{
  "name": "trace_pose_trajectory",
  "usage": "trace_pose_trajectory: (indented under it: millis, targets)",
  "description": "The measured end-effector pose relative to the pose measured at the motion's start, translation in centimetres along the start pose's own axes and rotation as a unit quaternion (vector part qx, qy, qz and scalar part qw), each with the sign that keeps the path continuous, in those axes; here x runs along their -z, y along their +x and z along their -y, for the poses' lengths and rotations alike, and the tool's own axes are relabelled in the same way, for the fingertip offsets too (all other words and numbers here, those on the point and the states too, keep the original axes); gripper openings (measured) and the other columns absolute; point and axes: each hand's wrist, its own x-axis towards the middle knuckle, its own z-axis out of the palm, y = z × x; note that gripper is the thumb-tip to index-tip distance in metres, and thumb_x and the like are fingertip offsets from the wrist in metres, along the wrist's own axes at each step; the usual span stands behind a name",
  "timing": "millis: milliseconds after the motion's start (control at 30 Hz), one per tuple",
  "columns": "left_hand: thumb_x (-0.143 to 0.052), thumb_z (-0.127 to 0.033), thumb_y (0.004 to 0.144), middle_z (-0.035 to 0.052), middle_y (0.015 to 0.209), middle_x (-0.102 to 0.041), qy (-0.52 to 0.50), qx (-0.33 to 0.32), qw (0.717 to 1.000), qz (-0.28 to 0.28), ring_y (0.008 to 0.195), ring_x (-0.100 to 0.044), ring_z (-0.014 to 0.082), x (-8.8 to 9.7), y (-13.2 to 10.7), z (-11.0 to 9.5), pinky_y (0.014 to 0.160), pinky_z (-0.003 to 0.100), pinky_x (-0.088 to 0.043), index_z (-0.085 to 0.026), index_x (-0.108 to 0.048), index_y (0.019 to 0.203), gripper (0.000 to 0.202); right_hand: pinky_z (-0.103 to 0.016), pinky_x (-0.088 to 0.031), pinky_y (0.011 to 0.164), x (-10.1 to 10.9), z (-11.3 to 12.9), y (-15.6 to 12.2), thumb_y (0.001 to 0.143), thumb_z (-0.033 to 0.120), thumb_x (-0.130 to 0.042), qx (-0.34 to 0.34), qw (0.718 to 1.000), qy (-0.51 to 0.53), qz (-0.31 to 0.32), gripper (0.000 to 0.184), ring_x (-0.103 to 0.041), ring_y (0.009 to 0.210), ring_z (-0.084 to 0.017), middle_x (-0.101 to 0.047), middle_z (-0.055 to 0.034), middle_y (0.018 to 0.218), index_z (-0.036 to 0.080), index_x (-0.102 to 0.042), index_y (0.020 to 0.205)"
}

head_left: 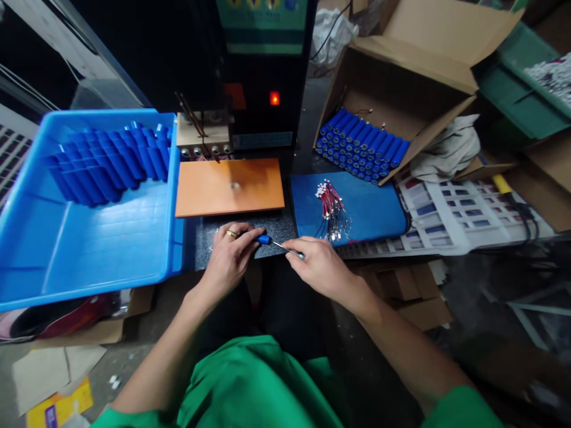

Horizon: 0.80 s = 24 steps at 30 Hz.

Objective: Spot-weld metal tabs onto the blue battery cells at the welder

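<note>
My left hand (pixel 229 252), with a ring on one finger, is closed around a blue battery cell (pixel 264 239) at the front edge of the bench; most of the cell is hidden under the fingers. My right hand (pixel 321 264) pinches a thin metal tool (pixel 292 251) with a greenish end, its kind unclear. The tool's tip points left and reaches the cell's exposed end or stops just short of it. Right of the hands, a bundle of red and black wire leads (pixel 332 208) with white connectors lies on a blue pad (pixel 370 205).
At left stands a blue bin (pixel 89 255) holding several blue cells (pixel 107 157). An orange board (pixel 229 187) sits before a dark machine (pixel 263 77) with a red light. At right are an open cardboard box (pixel 423 77) of wrapped cells (pixel 361 142) and a white plastic grid (pixel 464 220).
</note>
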Motion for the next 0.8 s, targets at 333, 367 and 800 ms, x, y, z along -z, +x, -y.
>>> trace_pose_trajectory:
  millis: [333, 367, 800]
  targets:
    - [-0.048, -0.029, 0.095, 0.0086, 0.109, -0.062, 0.004, -0.006, 1.000, -0.004, 0.105, -0.049, 0.0241, -0.2, 0.1, 0.1, 0.094, 0.043, -0.038, -0.024, -0.064, 0.119, 0.029, -0.028, -0.048, 0.086, 1.2, 0.4, 1.0, 0.087, 0.010, -0.052, 0.023, 0.998, -0.053, 0.035, 0.026, -0.068, 0.092, -0.018, -0.075, -0.0070, 0.097, 0.016, -0.074, 0.101]
    - [-0.048, -0.029, 0.095, 0.0087, 0.109, -0.062, 0.007, -0.005, 1.000, -0.006, 0.105, -0.049, 0.0244, -0.2, 0.0, 0.2, 0.094, 0.043, -0.038, -0.024, -0.064, 0.118, 0.029, -0.028, -0.048, 0.086, 1.3, 0.5, 1.1, 0.087, 0.010, -0.052, 0.025, 0.997, -0.058, 0.038, 0.026, -0.068, 0.091, -0.018, -0.075, -0.0067, 0.096, 0.017, -0.074, 0.100]
    - [-0.046, -0.029, 0.095, 0.0097, 0.111, -0.063, -0.001, -0.001, 1.000, 0.003, 0.104, -0.049, 0.0259, -0.5, -0.1, 0.5, 0.089, 0.043, -0.040, -0.026, -0.065, 0.119, 0.031, -0.024, -0.047, 0.072, 2.6, 2.5, 3.0, 0.082, 0.009, -0.054, 0.007, 0.985, -0.134, 0.108, 0.026, -0.070, 0.081, -0.019, -0.076, -0.0067, 0.086, 0.017, -0.077, 0.091]
